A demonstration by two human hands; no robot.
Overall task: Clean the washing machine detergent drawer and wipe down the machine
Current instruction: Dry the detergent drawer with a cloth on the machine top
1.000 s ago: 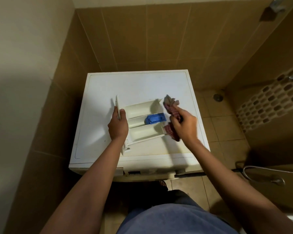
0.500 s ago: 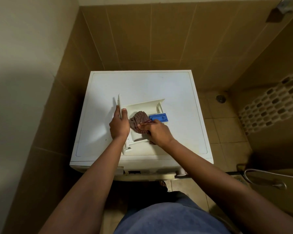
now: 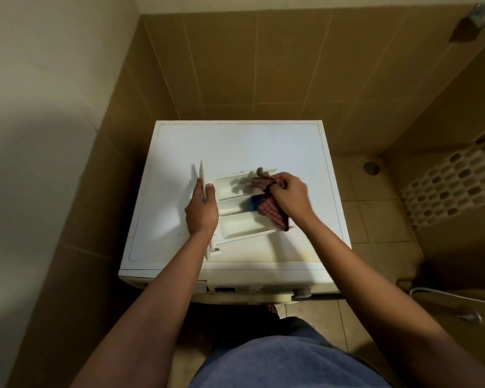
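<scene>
On top of the washing machine (image 3: 235, 147) lies the detergent drawer (image 3: 235, 222), compartments facing up. We grip its front panel (image 3: 203, 175) with our left hand (image 3: 202, 211), fingers curled around it. Our right hand (image 3: 289, 191) clutches a checked cloth (image 3: 272, 211) over the drawer's blue insert (image 3: 254, 203). Brown wall tiles (image 3: 263, 65) stand behind.

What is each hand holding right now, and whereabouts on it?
Left hand grips the detergent drawer by its front panel; right hand clutches the checked cloth around its middle.
</scene>
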